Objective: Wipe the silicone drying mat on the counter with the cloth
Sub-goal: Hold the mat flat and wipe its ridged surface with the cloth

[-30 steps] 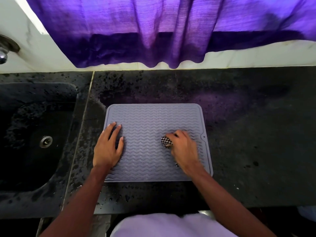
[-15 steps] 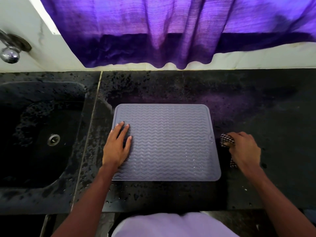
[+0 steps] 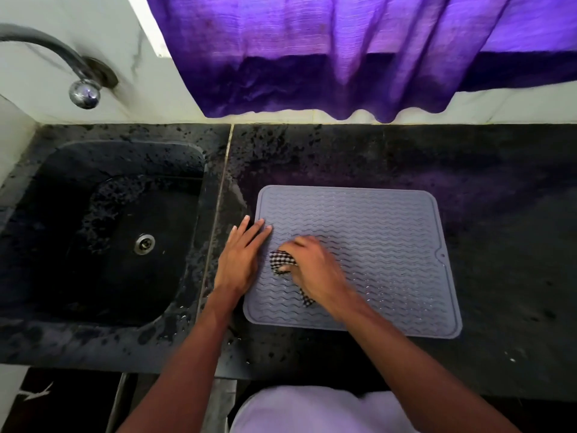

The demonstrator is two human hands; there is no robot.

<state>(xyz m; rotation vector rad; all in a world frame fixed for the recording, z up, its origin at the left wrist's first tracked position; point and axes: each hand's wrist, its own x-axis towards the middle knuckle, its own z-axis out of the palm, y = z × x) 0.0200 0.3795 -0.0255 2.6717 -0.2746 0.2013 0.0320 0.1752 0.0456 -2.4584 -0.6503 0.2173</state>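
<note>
Grey silicone drying mat (image 3: 374, 245) lies flat on the dark table (image 3: 499, 198), right of the sink (image 3: 78, 245). The left hand (image 3: 240, 260), fingers straight, presses the mat's left edge. The right hand (image 3: 315, 267), fingers curled, grips a checked cloth (image 3: 281, 260) on the mat's left part; blur leaves the exact finger placement uncertain.

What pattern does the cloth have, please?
Black-and-white check on the cloth; head view shows it.
</note>
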